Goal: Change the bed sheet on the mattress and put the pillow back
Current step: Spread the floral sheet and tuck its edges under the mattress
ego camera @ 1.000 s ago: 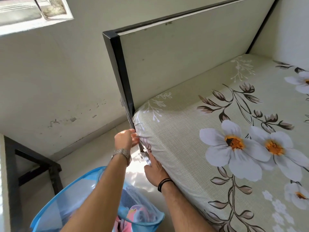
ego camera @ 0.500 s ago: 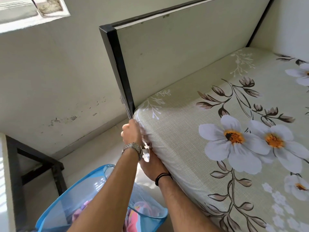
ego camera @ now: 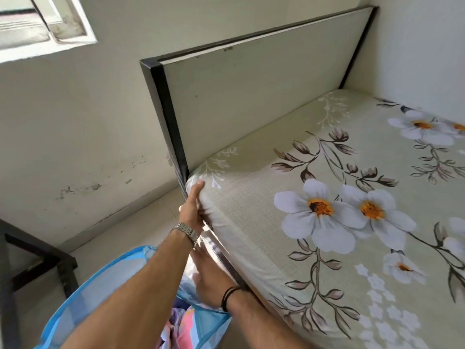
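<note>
The pale green bed sheet (ego camera: pixel 339 248), printed with big white flowers, lies smooth over the mattress. My left hand (ego camera: pixel 192 207), the one with the metal watch, grips the sheet-covered mattress corner beside the headboard. Its thumb rests on top and its fingers are down the side. My right hand (ego camera: pixel 208 270), with a black wrist band, lies flat along the shiny bed rail (ego camera: pixel 221 250) under the mattress edge. Its fingertips are hidden behind my left wrist. No pillow is in view.
The black-framed headboard (ego camera: pixel 251 96) stands against the wall. A blue mesh laundry basket (ego camera: pixel 83 298) holding colourful cloth (ego camera: pixel 181 326) sits on the floor under my arms. A dark table frame (ego camera: pixel 37 263) is at the left and a window (ego camera: pixel 45 23) at the top left.
My left hand has moved from the side of the corner up onto it, with the thumb now on top. My right hand has slid lower along the rail. The view has pulled back.
</note>
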Motion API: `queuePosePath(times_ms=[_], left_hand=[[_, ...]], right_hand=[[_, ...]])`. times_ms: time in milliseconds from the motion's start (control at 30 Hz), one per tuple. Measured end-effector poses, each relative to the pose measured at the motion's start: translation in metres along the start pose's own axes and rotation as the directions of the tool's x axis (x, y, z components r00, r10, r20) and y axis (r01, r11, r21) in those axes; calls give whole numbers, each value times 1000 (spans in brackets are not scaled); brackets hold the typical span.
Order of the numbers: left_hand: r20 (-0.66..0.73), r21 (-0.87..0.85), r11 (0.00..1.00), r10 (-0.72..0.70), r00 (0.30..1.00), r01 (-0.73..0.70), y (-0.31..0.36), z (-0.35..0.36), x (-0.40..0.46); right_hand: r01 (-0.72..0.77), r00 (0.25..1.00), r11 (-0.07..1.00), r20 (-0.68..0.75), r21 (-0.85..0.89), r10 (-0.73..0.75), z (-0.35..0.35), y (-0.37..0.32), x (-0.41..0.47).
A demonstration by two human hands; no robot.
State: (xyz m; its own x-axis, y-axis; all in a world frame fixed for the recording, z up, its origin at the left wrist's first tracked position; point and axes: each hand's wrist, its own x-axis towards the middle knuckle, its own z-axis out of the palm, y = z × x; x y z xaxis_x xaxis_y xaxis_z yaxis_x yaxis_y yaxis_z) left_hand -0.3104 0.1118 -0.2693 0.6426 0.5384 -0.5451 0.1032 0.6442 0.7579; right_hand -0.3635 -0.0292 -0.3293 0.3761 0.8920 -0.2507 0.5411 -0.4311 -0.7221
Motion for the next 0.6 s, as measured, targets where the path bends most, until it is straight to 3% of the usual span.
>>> queuePosePath(times_ms=[100, 233, 333, 400, 467, 500, 567, 600], left_hand=[[-40, 74, 997, -12, 999, 15, 3, 4, 0], [-241, 414, 908, 41, 970, 64, 11, -1, -6], [-280, 602, 789, 59, 958, 127, 20, -7, -13], [-321, 795, 604, 346, 881, 52, 24, 11, -26], [-125, 922, 344, 696, 707, -176, 22, 34, -43], [55, 933, 191, 761, 646, -304, 16, 44, -47], [318, 912, -30, 680, 660, -408, -7, 48, -39], [340, 916, -49, 622, 705, -398, -18, 45, -32]], right_hand=[[-92, 984, 961, -127, 260, 128, -10, -29, -28], [-84, 957, 937, -234, 338, 171, -83, -40, -41], [-28, 887, 986, -451, 165, 101, -145, -40, -46], [-53, 798, 995, -602, -87, -10, -170, -29, -47], [-123, 783, 955, -617, -270, -74, -171, -6, -44], [-180, 822, 929, -568, -323, -38, -163, 5, -43], [-264, 871, 873, -490, -410, 33, -144, 24, -39], [-283, 869, 860, -494, -425, 42, -139, 29, -37]])
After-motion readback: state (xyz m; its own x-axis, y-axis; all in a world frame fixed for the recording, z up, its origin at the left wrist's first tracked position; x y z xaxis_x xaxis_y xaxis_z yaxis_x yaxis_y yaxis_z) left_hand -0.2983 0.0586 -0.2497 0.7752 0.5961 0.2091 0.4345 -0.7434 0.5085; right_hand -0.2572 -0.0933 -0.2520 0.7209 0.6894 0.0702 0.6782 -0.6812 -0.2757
